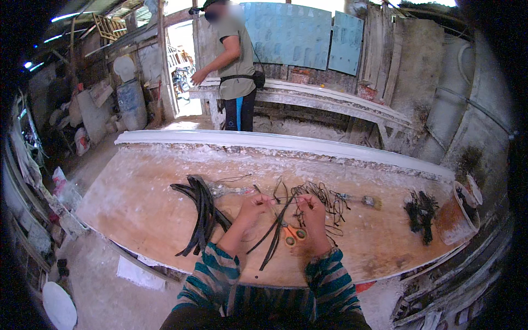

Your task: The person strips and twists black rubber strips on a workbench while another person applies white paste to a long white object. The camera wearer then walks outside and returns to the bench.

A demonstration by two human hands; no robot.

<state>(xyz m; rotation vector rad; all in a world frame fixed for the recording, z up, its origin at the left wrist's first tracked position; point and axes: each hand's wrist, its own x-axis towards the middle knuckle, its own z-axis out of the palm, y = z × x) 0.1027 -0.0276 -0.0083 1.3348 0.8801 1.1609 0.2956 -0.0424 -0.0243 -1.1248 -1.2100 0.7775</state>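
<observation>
My left hand (256,207) and my right hand (312,209) are raised a little apart over the wooden tabletop (148,220), both with fingers pinched. A thin dark cord (284,198) stretches between their fingertips. Below it, narrow black strips (269,242) slant toward the front edge; whether they are tied to the cord cannot be made out. Scissors with orange handles (294,235) rest between my forearms, their blades partly covered by the strips. A thick bundle of black strips (199,217) is left of my left hand. Beyond my right hand spreads a tangle of black cords (329,199).
A paintbrush (369,202) lies right of the cords. Farther right are a dark cord bundle (422,212) and a tipped brown bucket (455,223). A white moulding (275,144) borders the table's far side. Behind it, another person (236,71) stands near a long bench (330,104).
</observation>
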